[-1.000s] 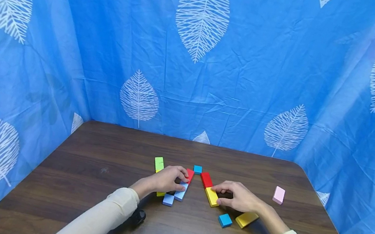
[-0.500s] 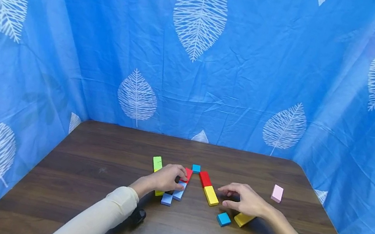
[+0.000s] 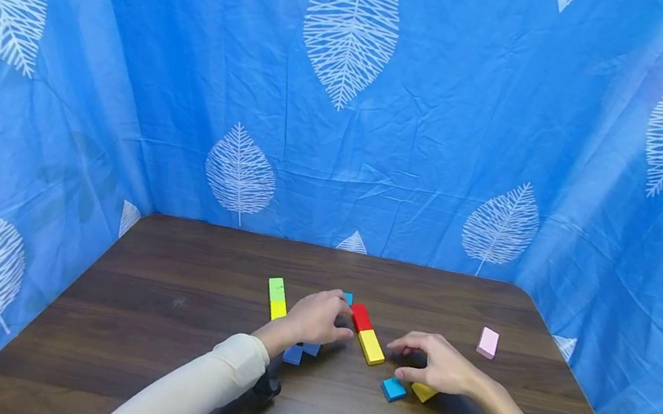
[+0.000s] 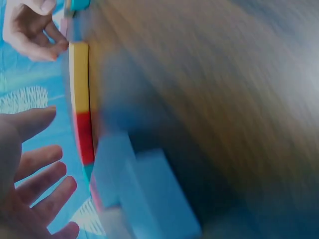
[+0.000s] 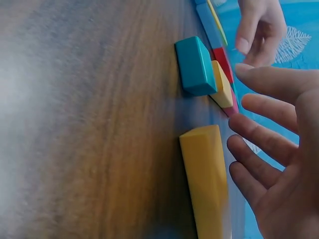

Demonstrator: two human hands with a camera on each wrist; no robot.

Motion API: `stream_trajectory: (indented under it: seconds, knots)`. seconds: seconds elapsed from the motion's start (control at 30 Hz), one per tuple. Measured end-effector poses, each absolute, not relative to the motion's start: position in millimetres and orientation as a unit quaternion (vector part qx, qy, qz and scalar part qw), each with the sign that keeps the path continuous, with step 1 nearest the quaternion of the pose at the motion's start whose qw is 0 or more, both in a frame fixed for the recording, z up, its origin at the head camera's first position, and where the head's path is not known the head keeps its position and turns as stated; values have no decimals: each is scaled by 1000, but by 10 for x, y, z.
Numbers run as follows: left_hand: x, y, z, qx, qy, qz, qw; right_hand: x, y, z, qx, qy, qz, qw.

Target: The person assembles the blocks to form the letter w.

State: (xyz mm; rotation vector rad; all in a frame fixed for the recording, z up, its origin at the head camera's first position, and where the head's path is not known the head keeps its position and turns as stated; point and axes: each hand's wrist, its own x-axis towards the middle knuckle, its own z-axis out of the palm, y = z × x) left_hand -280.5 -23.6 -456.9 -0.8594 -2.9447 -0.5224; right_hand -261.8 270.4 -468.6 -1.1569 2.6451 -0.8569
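Note:
My left hand hovers over the left row of blocks, its fingertips close to the red block. In the left wrist view its fingers are spread with nothing between them. A yellow block lies end to end with that red block in a slanted line. Two light blue blocks show partly below the left hand, which hides the other red block. To the right of the yellow block, my right hand holds nothing, fingers loosely bent. Below it lie a small blue block and a darker yellow block.
A lime green block and a bright yellow block form a line on the left. Another small blue block sits at the back, partly covered. A pink block lies far right on the wooden table.
My right hand has let go of the yellow block and drawn back to the right. My left hand has left the left row's red and light blue blocks and shifted right.

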Motion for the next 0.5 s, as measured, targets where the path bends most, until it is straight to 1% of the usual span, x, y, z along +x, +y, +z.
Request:
stream_trajectory:
  seconds: [0.27,0.5]
  knots:
    - [-2805,7,-4679,-282,-942,-183,25,-2562,2748,-4707,-399,870,-271,104]
    - [-2829,64,-4717,-277,-944,-177,26,-2515,2763,-4733,-420,859,-273,107]
